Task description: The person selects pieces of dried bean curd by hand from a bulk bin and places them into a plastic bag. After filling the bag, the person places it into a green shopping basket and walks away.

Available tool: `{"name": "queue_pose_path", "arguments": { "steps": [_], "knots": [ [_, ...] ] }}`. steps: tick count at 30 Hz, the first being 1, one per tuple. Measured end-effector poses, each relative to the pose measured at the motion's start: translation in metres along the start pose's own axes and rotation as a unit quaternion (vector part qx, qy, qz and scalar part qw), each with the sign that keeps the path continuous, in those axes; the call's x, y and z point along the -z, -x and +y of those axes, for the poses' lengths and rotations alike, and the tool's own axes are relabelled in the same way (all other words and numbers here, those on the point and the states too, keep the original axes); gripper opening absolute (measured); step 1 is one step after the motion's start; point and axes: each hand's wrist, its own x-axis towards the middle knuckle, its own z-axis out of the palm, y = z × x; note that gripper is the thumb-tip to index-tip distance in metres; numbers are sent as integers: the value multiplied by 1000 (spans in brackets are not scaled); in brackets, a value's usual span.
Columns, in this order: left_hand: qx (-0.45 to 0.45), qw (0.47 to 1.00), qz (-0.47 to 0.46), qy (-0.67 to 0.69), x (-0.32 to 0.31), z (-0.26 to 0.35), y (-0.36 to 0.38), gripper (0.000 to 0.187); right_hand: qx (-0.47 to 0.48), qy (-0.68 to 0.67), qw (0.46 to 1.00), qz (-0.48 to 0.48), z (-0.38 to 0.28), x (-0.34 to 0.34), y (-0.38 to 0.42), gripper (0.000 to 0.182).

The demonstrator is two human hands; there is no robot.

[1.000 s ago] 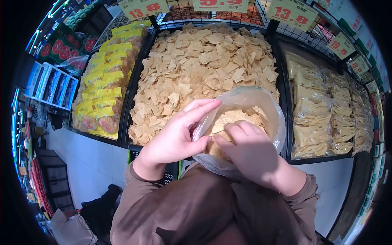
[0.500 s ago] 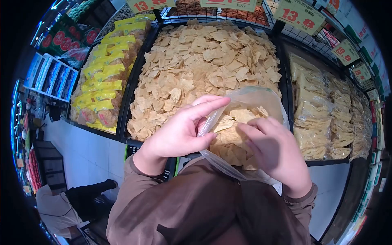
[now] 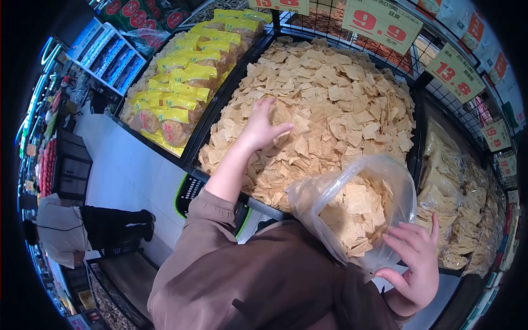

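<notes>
My left hand (image 3: 265,127) reaches over a broad heap of dried tofu skin pieces (image 3: 341,104), thumb spread away from the fingers and nothing in its grasp. Close to my body at the bin's front edge stands a clear plastic bag (image 3: 308,201), its mouth wide, with flat tofu skin pieces (image 3: 356,201) inside. At the bag's right side is my right hand (image 3: 413,264), fingers apart and curved, fingertips right by the plastic.
Yellow-labelled packs (image 3: 181,82) fill the bin on the left, and wrapped bundles (image 3: 459,203) the one on the right. Price signs (image 3: 382,25) hang on a wire rack behind. A green-rimmed basket (image 3: 190,192) sits below; a person (image 3: 60,231) is at lower left.
My left hand has left the bag and moved up-left over the heap. My right hand has come out of the bag to its right side. The view has turned and shifted.
</notes>
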Motion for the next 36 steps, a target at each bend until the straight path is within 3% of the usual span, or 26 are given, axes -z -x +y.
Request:
{"name": "queue_pose_path", "arguments": {
  "steps": [1, 3, 4, 7, 11, 16, 18, 21, 26, 28, 33, 36],
  "knots": [
    [0, 1000, 1, 0, 1, -11, -4, 99, 1, 1, 1000, 0, 3, -3, 6, 61],
    [145, 987, 32, -65, 3, -24, -11, 116, -59, -65, 989, 120, 9, -11, 16, 63],
    [157, 985, 18, -74, 0, -32, -17, 127, -64, -79, 987, 127, 11, -12, 20, 63],
    [115, 991, -68, -19, -13, -37, -23, 129, -104, -134, 971, 170, 13, -25, 27, 63],
    [82, 979, -116, -148, -21, 6, -15, 129, -135, -201, 947, 213, 18, -38, 35, 61],
    [47, 974, -138, -173, -19, 3, -22, 106, -141, -230, 929, 255, 19, -40, 38, 59],
    [7, 993, -113, -35, -22, -18, -31, 94, -148, -245, 921, 263, 22, -43, 40, 60],
    [3, 993, -44, -111, -27, -14, -19, 84, -168, -262, 907, 284, 24, -47, 41, 62],
    [3, 996, -31, -89, -38, -22, -13, 70, -180, -315, 882, 302, 23, -55, 40, 69],
    [5, 996, -28, -80, -39, -28, -15, 64, -134, -274, 916, 260, 26, -53, 38, 73],
    [-92, 994, 25, 54, -35, -40, -23, 43, -164, -268, 924, 219, 19, -57, 29, 74],
    [-34, 990, 39, 135, -26, -40, -29, 36, -192, -277, 919, 205, 16, -58, 29, 74]
  ]
}}
